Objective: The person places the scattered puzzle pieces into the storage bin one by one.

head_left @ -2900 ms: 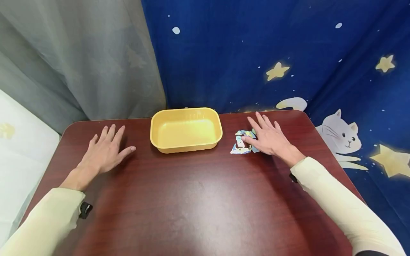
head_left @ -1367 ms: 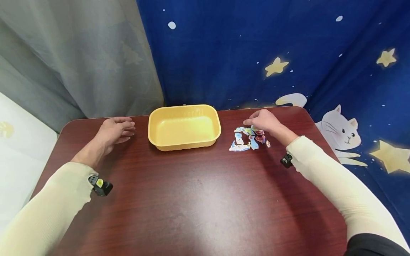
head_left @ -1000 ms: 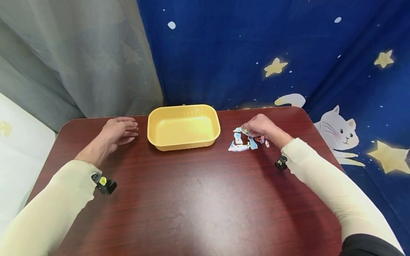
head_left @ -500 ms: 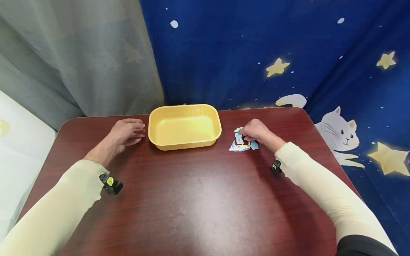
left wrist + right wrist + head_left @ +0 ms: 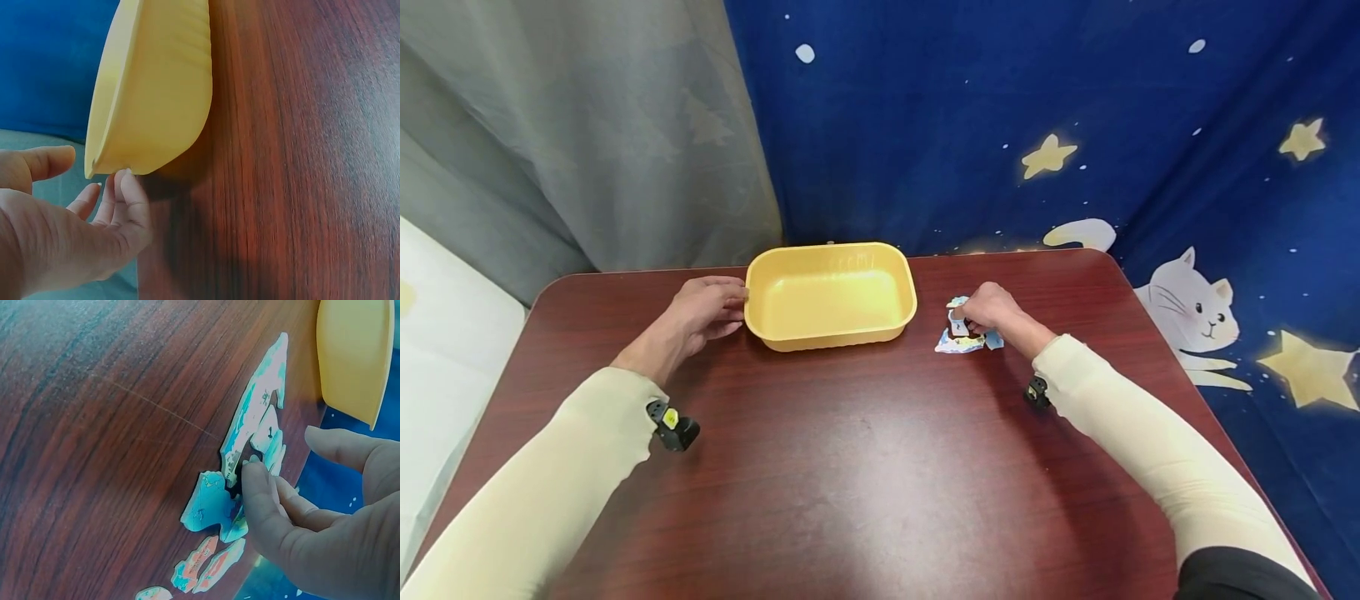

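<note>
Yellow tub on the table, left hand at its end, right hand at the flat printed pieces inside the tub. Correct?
Not quite: the pieces lie on the table, apart from the yellow tub, as the head view shows. The left hand is at its end, the right hand at the pieces.

Your sleeves (image 5: 1120,412) are cream, the basin (image 5: 831,304) plain yellow, the worktop (image 5: 865,450) red-brown wood grain. Printed pieces (image 5: 210,503) show blue, white and salmon; the navy curtain (image 5: 910,125) bears yellow stars (image 5: 1048,157).
</note>
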A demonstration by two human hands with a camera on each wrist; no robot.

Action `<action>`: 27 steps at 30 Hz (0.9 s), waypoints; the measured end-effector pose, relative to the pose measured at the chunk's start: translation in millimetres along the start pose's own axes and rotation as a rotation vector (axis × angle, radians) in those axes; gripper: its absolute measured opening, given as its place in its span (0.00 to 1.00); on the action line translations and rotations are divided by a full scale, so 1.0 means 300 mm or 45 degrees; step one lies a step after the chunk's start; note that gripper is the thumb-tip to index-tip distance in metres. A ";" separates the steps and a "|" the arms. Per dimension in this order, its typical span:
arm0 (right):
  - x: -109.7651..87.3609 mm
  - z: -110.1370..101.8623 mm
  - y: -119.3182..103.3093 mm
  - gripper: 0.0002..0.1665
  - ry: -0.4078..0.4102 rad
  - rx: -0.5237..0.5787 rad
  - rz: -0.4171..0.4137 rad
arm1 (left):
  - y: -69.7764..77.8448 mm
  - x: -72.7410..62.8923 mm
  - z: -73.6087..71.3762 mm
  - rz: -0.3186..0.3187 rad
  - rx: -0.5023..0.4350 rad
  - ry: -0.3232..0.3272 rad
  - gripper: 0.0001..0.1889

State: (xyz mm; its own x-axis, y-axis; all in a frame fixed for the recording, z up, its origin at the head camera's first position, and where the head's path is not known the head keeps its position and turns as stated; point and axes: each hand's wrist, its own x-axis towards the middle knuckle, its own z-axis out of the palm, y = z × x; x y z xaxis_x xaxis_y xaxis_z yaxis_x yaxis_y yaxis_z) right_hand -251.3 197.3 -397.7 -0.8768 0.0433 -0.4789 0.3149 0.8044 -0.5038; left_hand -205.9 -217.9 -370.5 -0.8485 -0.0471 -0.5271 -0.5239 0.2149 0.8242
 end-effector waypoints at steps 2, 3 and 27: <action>0.007 0.003 -0.001 0.15 0.012 -0.049 0.007 | 0.002 0.004 0.005 -0.010 -0.009 -0.002 0.28; 0.009 0.004 -0.001 0.15 0.018 -0.073 0.014 | 0.003 0.006 0.008 -0.014 -0.013 -0.001 0.28; -0.011 0.065 -0.024 0.09 0.252 -0.441 -0.121 | 0.008 0.043 0.034 0.003 -0.060 0.062 0.23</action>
State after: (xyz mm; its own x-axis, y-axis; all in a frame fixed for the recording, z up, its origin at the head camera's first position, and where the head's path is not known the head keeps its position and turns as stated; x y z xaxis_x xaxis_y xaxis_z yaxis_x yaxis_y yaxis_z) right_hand -243.6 179.8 -406.3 -0.9597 0.0451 -0.2774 0.1177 0.9608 -0.2510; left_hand -217.3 -208.1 -377.4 -0.8517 -0.0944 -0.5155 -0.5240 0.1688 0.8348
